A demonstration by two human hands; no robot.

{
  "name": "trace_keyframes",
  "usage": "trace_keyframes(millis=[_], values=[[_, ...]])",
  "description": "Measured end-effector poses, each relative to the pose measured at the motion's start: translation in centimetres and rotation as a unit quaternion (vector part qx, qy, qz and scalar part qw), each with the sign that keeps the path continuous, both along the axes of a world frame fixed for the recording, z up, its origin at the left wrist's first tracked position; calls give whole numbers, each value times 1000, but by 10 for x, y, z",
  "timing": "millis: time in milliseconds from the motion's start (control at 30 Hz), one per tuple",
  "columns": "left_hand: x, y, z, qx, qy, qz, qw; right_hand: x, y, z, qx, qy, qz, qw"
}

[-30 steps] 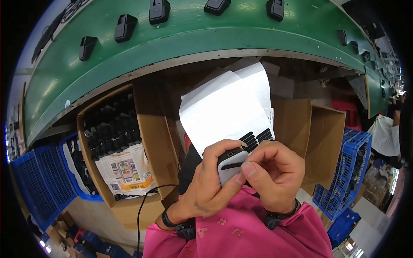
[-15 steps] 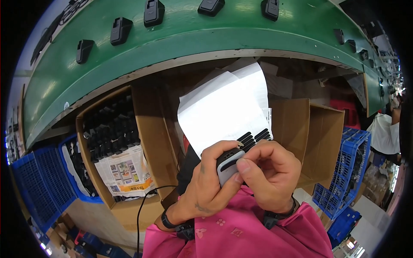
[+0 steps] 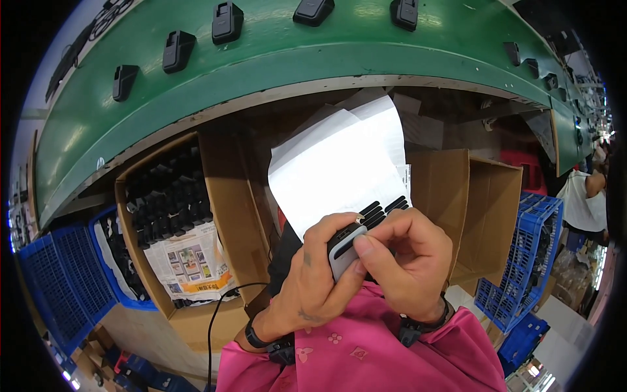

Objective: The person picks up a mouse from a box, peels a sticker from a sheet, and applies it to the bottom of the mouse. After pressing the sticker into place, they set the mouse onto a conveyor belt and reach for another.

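My left hand (image 3: 315,277) wraps round a small grey and black plastic housing (image 3: 343,261), held tilted above my lap. A narrow black strip (image 3: 343,245) lies along the housing's grey end face. My right hand (image 3: 410,261) is closed in a pinch, its thumb pressing at the strip's right end; the fingertips behind are partly hidden. Just beyond my hands, a white sheet (image 3: 336,166) rests over my lap, with several similar black strips (image 3: 395,204) along its near edge.
A green work surface (image 3: 366,62) crosses the far side, bearing several black dock-like units (image 3: 227,23). At left, a cardboard box (image 3: 225,196) holds black parts and newspaper, beside blue crates (image 3: 68,281). Another cardboard box (image 3: 486,215) and a blue crate (image 3: 522,261) stand right.
The black units on the green surface have shifted slightly left. My right thumb has moved a little left along the housing's end, and the housing has turned slightly.
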State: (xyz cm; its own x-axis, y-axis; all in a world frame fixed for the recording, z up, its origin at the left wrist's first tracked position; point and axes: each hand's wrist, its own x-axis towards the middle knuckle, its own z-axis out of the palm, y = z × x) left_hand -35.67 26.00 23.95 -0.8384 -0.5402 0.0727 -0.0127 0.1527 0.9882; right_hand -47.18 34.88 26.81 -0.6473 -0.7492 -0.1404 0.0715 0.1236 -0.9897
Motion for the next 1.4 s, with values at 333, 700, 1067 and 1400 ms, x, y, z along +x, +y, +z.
trace_keyframes(millis=[333, 700, 1067, 1400], values=[[2, 1, -9, 188, 7, -8, 982, -2, 4, 5, 10, -95, -21, 995], [1, 0, -8, 259, 3, -9, 966, -5, -5, -13, 41, 98, 18, 994], [40, -70, -59, 379, 180, 160, 894, -22, 11, -41, 77, 28, -75, 994], [264, -207, -217, -199, -180, 774, 573, -39, 20, -68, 86, 67, -78, 991]])
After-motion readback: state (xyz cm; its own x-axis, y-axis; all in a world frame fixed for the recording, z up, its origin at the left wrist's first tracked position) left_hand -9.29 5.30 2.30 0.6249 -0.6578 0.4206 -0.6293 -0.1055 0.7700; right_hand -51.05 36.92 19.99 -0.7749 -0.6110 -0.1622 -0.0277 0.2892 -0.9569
